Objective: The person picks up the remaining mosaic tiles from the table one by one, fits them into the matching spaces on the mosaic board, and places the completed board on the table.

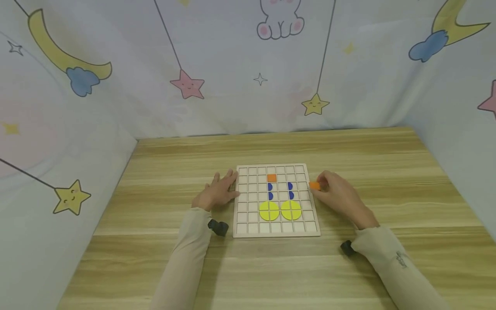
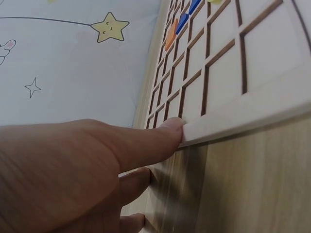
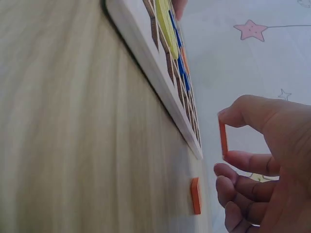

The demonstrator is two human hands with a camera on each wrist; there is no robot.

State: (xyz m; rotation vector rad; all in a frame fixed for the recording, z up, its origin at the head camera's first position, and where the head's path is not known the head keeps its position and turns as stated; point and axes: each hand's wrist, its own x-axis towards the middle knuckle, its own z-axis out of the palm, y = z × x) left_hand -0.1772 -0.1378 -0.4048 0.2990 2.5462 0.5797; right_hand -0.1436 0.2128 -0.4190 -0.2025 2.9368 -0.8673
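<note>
A pale wooden grid board [image 1: 248, 227] lies flat on the table. My left hand [image 1: 218, 190] rests at its left side with the fingers spread, and the thumb [image 2: 167, 136] touches the board's edge in the left wrist view. Just past the board's right edge, my right hand [image 1: 342, 196] pinches an orange square tile [image 3: 223, 137] between thumb and index finger, the other fingers curled loosely. Under that hand another orange tile [image 3: 196, 195] lies on the table. Set in the grid are one orange square [image 1: 272, 178], several blue half-circles [image 1: 270, 196] and two yellow circles [image 1: 265, 206] of quarter pieces.
The wood-grain table [image 1: 271, 275] extends around the board on all sides. Behind it hangs a pale cloth backdrop [image 1: 232, 107] printed with stars and moons, which also runs along the left and right sides. A small black device [image 1: 218, 227] sits at the left wrist.
</note>
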